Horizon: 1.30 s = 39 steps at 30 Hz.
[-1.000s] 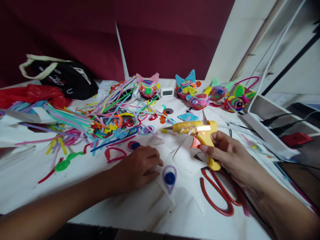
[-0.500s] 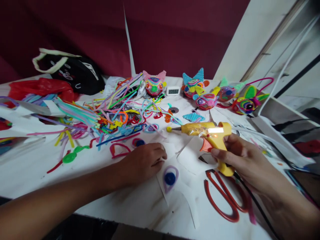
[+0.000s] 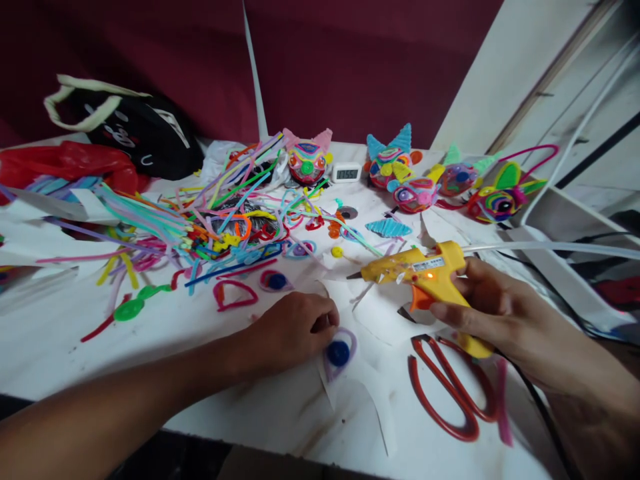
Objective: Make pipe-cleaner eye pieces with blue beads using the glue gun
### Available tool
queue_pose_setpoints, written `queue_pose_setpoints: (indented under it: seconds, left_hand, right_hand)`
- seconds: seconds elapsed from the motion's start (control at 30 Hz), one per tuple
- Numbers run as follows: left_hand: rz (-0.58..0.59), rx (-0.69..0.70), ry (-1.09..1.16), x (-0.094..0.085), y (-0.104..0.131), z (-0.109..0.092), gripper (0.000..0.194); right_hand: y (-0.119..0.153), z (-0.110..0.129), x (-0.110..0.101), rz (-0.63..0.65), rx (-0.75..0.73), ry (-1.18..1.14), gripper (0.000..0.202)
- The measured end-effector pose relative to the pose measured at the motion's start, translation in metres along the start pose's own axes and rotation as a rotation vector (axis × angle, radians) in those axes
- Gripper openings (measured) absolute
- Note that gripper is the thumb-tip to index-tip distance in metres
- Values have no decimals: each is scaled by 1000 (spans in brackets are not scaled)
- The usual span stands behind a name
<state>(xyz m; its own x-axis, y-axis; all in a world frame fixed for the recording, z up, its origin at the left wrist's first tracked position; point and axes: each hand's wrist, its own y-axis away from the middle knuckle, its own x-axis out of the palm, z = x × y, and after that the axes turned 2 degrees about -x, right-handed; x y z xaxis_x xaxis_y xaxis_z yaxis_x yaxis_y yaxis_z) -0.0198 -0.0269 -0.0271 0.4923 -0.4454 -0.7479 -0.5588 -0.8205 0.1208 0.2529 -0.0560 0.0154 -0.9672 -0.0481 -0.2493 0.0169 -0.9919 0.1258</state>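
My right hand grips the yellow glue gun by its handle. The gun's nozzle points left above the white paper, its small orange light is lit, and a clear glue stick runs out of its back. My left hand rests low over the paper with curled fingers. Its thumb and forefinger meet at the upper left edge of a purple pipe-cleaner eye with a dark blue centre. Whether they pinch it is hidden. Below the gun lie scissors with red handles, partly under the paper.
A heap of pipe cleaners spreads over the table's left and back. Several decorated cat-like heads stand along the back beside a small digital clock. A black bag is at the far left, a white tray at the right.
The glue gun has dropped and its nozzle has drawn away from the small yellow coil. My left hand has shifted slightly down to the purple eye's edge.
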Motion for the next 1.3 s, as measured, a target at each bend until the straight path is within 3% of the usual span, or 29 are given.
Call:
queue_pose_setpoints:
  seconds: [0.6,0.77,1.07,1.23,1.3]
  left_hand:
    - [-14,9,-109,3,2,-2,6]
    - [-6,-7,-121,2,2,-5,6]
    - [-40,20,-55,5,7,0,7]
    - [-37,26,-39,6,7,2,6]
    - [-34,31,-40,6,7,2,6]
  right_hand:
    - [-1,15,3,27,-28,140,31]
    - [1,17,4,141,-6,142,32]
    - [24,-3,4,128,110,155,32]
    - [26,-11,0,214,63,185,31]
    - [26,-12,-2,178,110,204,33]
